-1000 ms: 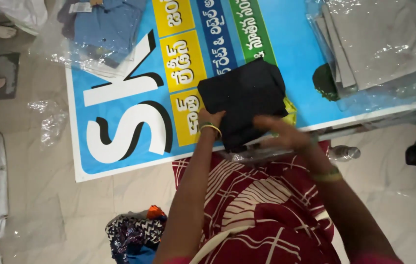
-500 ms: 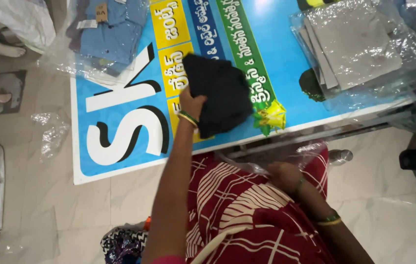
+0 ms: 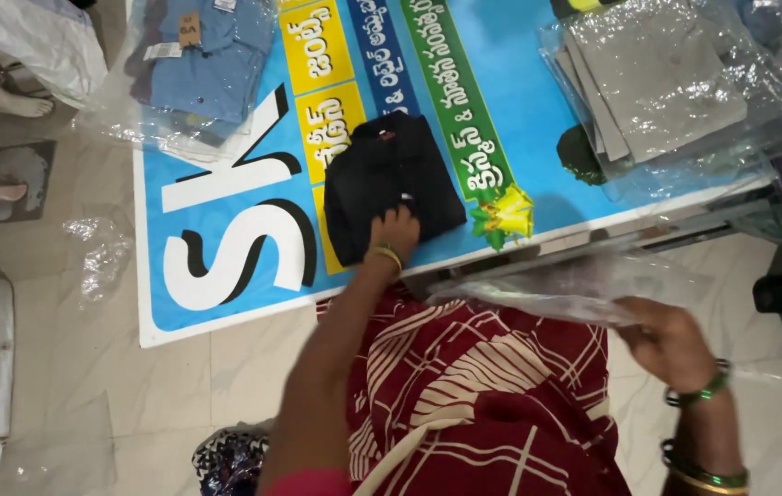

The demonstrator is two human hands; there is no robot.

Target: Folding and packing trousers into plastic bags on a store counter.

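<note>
A folded garment (image 3: pixel 391 179) is laid on the counter (image 3: pixel 538 110), near its front edge. A bagged shirt (image 3: pixel 198 64) is placed behind it to the left, and a stack of wrapped packets (image 3: pixel 657 83) is set well apart on the right.

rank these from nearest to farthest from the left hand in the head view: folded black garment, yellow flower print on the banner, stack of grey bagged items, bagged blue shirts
1. Folded black garment: under the left hand, touching it.
2. Yellow flower print: just right of the hand, on the banner's near edge.
3. Bagged blue shirts: far left corner of the banner.
4. Stack of grey bagged items: far right of the table.
The last two are fairly close to call.
</note>
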